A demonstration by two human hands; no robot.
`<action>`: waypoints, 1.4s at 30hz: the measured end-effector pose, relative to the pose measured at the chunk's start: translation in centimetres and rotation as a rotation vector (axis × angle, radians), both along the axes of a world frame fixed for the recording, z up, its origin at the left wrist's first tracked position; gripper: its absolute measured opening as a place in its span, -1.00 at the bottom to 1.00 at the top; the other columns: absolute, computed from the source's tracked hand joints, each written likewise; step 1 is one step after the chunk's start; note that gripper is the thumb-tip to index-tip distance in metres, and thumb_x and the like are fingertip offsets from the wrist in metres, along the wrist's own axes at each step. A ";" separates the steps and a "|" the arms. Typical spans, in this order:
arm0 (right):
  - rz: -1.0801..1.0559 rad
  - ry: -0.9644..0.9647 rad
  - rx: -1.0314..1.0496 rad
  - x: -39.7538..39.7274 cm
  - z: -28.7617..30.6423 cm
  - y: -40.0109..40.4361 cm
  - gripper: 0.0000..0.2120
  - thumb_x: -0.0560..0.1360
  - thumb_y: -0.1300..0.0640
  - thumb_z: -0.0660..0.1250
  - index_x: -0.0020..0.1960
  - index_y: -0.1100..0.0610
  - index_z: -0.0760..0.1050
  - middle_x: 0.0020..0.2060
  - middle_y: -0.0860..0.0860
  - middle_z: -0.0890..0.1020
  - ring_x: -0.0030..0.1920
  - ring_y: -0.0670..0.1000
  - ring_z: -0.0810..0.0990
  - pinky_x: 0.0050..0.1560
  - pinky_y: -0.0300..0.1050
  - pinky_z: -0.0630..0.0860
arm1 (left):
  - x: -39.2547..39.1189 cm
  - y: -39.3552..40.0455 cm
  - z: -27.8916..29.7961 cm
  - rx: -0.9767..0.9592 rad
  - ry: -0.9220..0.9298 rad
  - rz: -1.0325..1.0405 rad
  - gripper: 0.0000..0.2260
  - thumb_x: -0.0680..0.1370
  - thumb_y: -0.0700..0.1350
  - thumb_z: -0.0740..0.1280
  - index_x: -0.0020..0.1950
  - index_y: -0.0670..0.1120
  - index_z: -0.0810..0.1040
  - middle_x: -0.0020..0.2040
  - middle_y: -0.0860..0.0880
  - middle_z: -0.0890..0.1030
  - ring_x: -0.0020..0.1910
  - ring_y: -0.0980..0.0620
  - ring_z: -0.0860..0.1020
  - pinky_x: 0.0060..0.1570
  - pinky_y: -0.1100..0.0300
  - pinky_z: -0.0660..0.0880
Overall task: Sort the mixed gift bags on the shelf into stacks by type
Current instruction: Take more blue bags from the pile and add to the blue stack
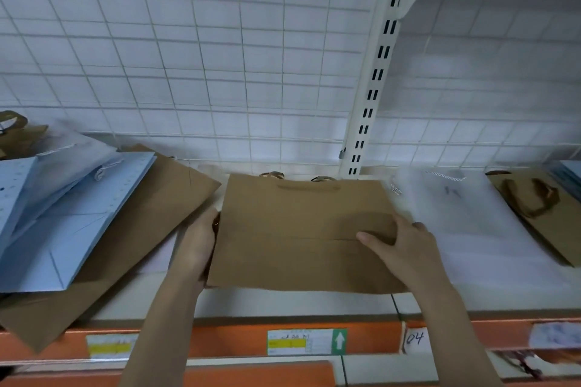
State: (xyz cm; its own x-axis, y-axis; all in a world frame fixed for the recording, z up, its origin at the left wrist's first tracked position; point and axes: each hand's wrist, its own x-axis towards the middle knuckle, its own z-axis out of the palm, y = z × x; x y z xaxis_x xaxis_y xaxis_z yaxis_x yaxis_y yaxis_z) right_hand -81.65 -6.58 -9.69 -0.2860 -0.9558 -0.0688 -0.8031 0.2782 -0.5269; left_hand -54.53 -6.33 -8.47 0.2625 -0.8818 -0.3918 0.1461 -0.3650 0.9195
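Note:
A flat brown paper gift bag (292, 229) lies in the middle of the white shelf (283, 303), its brown handles toward the back grid. My left hand (198, 245) grips its left edge. My right hand (405, 245) presses flat on its right part, fingers spread over the paper. To the left, light blue gift bags (63, 214) with white rope handles lie tilted on another large brown bag (151, 217). To the right lies a white frosted bag (465, 229), and beyond it a brown bag (540, 207) with dark ribbon handles.
A white wire grid (220, 56) backs the shelf, and a slotted white upright post (374, 78) stands behind the middle bag. The shelf's orange front edge (220, 342) carries price labels. More brown bags (19, 135) sit at the far left, blue ones (569, 173) at the far right.

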 end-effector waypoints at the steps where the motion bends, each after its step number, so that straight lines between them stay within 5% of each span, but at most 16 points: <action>1: -0.009 0.006 -0.001 0.0 -0.1 -0.1 -0.27 0.37 -0.26 0.34 0.39 0.13 0.29 0.18 0.19 0.40 0.24 0.21 0.36 0.24 0.06 0.38 | 0.2 0.0 -0.1 0.029 -0.006 -0.005 -0.68 0.62 0.00 0.07 -0.19 -0.07 0.51 -0.20 -0.07 0.58 -0.27 0.04 0.54 -0.31 0.20 0.43; 4: -0.029 0.032 -0.024 0.4 -0.3 -0.2 -0.32 0.40 -0.21 0.35 0.35 0.19 0.31 0.19 0.21 0.36 0.25 0.22 0.31 0.22 0.04 0.33 | 0.4 0.0 -1.0 -0.007 -0.328 -0.058 -0.77 0.60 0.01 0.16 -0.14 -0.03 0.53 -0.12 -0.03 0.57 -0.13 0.04 0.51 -0.04 0.13 0.40; 7: -0.012 0.110 -0.036 0.7 -0.7 -0.4 -0.31 0.41 -0.25 0.30 0.33 0.21 0.32 0.21 0.22 0.36 0.24 0.22 0.30 0.25 0.05 0.31 | -0.7 0.1 -1.2 -0.106 -0.752 -0.151 -0.88 0.60 -0.10 0.19 -0.10 -0.10 0.44 -0.24 -0.02 0.51 -0.26 0.10 0.48 -0.28 0.32 0.32; 9: -0.010 0.150 -0.041 0.7 -1.0 -0.4 -0.28 0.42 -0.27 0.26 0.37 0.21 0.28 0.24 0.23 0.35 0.25 0.22 0.30 0.28 0.06 0.30 | -1.1 -0.3 -1.6 -0.115 -0.863 -0.167 -0.90 0.58 -0.15 0.20 0.00 -0.16 0.47 -0.14 -0.12 0.57 -0.22 0.03 0.51 -0.27 0.30 0.37; 12: -0.017 0.183 -0.040 0.7 -1.2 -0.6 -0.29 0.44 -0.27 0.24 0.36 0.22 0.28 0.24 0.23 0.34 0.26 0.22 0.29 0.30 0.05 0.27 | -1.2 -1.3 -2.6 -0.033 -0.991 -0.168 -0.76 0.58 -0.11 0.20 0.19 -0.20 0.46 0.10 -0.21 0.52 0.08 -0.15 0.48 0.11 0.06 0.40; 19: -0.015 0.233 -0.041 1.1 -1.3 -0.9 -0.37 0.47 -0.23 0.22 0.26 0.28 0.39 0.25 0.24 0.33 0.27 0.23 0.28 0.30 0.04 0.27 | -2.3 -1.8 -2.4 0.145 -1.327 -0.182 -0.69 0.61 -0.01 0.11 0.25 -0.15 0.42 0.28 -0.16 0.40 0.29 -0.19 0.32 0.27 -0.04 0.25; 25: -0.007 0.262 -0.129 4.7 0.1 -0.8 -0.52 0.52 -0.12 0.21 0.23 0.25 0.42 0.28 0.19 0.38 0.29 0.20 0.32 0.30 0.06 0.28 | 1.1 -1.1 -0.8 -0.073 -1.155 -0.169 -0.62 0.59 0.04 0.17 0.36 -0.10 0.40 0.31 -0.11 0.45 0.28 -0.14 0.39 0.25 0.00 0.33; 29: 0.064 0.173 -0.201 11.2 0.7 -0.1 -0.57 0.54 -0.07 0.19 0.24 0.23 0.42 0.21 0.19 0.44 0.22 0.19 0.38 0.21 0.00 0.33 | 7.1 0.4 1.5 -0.253 -1.038 -0.086 -0.75 0.57 -0.02 0.21 0.14 -0.10 0.55 0.04 -0.14 0.62 0.04 -0.14 0.55 0.04 0.04 0.44; 31: 0.089 0.113 -0.232 15.8 0.8 0.6 -0.56 0.55 -0.05 0.19 0.29 0.23 0.39 0.21 0.18 0.45 0.23 0.17 0.39 0.16 -0.02 0.36 | 11.2 1.7 2.4 -0.343 -1.044 -0.049 -0.81 0.56 -0.02 0.21 -0.02 -0.09 0.55 -0.07 -0.15 0.63 -0.05 -0.15 0.56 -0.06 0.09 0.44; 34: 0.105 0.078 -0.304 23.4 1.0 1.7 -0.60 0.54 -0.02 0.23 0.24 0.25 0.44 0.12 0.19 0.52 0.18 0.18 0.45 0.07 -0.05 0.37 | 18.3 3.2 3.3 -0.478 -1.127 -0.031 -0.77 0.55 -0.07 0.28 0.15 -0.10 0.57 -0.05 -0.07 0.65 -0.02 -0.11 0.58 -0.09 0.17 0.39; 42: 0.250 -0.084 -0.466 39.2 2.4 4.2 -0.71 0.53 0.01 0.26 0.16 0.13 0.53 0.01 0.05 0.63 0.01 0.04 0.58 -0.04 -0.16 0.45 | 33.4 7.0 3.6 -0.523 -1.163 0.044 -0.80 0.53 -0.17 0.30 0.11 -0.19 0.59 -0.10 -0.13 0.66 -0.08 -0.16 0.59 -0.09 0.15 0.44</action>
State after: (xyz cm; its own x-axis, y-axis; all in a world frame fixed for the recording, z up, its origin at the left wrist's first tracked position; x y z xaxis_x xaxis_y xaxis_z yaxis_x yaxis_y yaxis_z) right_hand -42.41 -2.36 -7.29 -0.0579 -0.9289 0.3658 -0.7646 -0.1944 -0.6145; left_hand -21.14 0.64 -4.91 0.2484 -0.8427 0.4777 -0.8361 0.0626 0.5450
